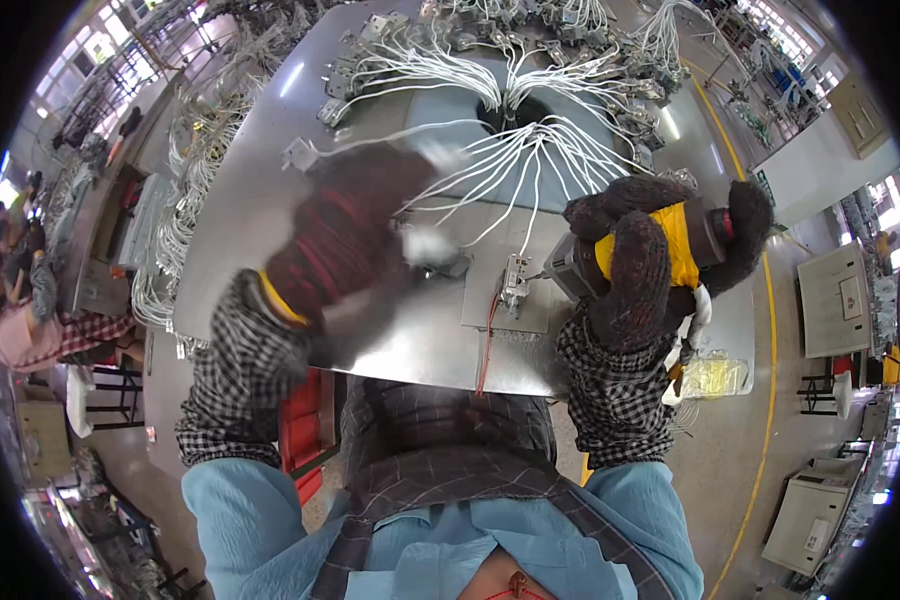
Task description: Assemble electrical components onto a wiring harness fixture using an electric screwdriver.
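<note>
Right hand (638, 282) clamped round power driver (573, 268), tip beside wired metal fitting (515, 287) on desk (400, 352). My left hand (345, 235) apart, blurred; can't tell grip. Judgement: keep driver square, fitting steady, red wires (487, 352) clear.

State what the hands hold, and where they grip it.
Right hand: a power tool, gripped around its body. Left hand: too blurred to tell.

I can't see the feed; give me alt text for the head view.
The gloved right grip holds a yellow-and-grey power tool pointed at a small metal part near a metal table's front edge. The left grip is motion-blurred, left of that part; white cables fan out beyond.
</note>
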Demonstrator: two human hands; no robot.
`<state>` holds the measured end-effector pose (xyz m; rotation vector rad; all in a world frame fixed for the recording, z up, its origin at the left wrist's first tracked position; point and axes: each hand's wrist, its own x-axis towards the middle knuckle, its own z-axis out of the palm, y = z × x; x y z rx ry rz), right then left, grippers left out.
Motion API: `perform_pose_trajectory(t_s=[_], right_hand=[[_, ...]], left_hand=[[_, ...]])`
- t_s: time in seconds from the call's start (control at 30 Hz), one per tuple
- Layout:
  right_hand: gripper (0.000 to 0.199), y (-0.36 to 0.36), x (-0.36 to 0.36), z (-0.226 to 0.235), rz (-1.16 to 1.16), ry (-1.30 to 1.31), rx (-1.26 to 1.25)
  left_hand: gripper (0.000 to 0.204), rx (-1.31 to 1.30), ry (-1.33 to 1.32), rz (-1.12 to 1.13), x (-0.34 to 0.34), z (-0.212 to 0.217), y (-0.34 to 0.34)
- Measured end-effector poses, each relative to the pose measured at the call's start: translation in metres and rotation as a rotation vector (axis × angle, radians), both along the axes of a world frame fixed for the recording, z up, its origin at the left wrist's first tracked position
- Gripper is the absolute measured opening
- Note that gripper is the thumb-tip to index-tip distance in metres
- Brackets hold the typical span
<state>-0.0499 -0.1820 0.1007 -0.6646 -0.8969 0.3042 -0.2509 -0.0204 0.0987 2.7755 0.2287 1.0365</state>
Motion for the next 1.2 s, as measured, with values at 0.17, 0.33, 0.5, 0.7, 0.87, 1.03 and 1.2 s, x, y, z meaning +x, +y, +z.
perform_pose_trajectory(t_s=[0.17,0.33,0.5,0.7,0.87,1.03,1.2], right_hand=[[0.074,0.001,-0.001,-0.001,-0.049,-0.049,0.039],[0.072,0.002,-0.002,0.000,-0.044,-0.067,0.020],[0.070,0.003,-0.001,0.001,-0.064,-0.092,0.033],[0.067,0.006,0.003,0.001,-0.059,-0.062,0.063],[0.067,-0.001,0.019,0.015,-0.238,-0.067,0.121],[0.067,-0.004,0.025,0.016,-0.177,-0.086,0.160],[0.067,0.002,0.019,0.011,-0.039,-0.095,0.153]], left_hand=[[0.062,-0.196,0.528,0.097,0.013,-0.012,-0.044],[0.060,-0.889,0.132,-0.233,0.012,-0.023,-0.023],[0.072,-1.435,-0.113,-0.383,0.018,-0.050,-0.041],[0.072,-1.469,-0.172,-0.469,0.020,-0.043,-0.040],[0.067,-0.707,0.229,0.012,0.034,-0.032,-0.065],[0.068,-0.821,0.044,-0.131,0.052,-0.047,-0.064],[0.065,-0.735,0.332,0.044,0.041,-0.039,-0.050]])
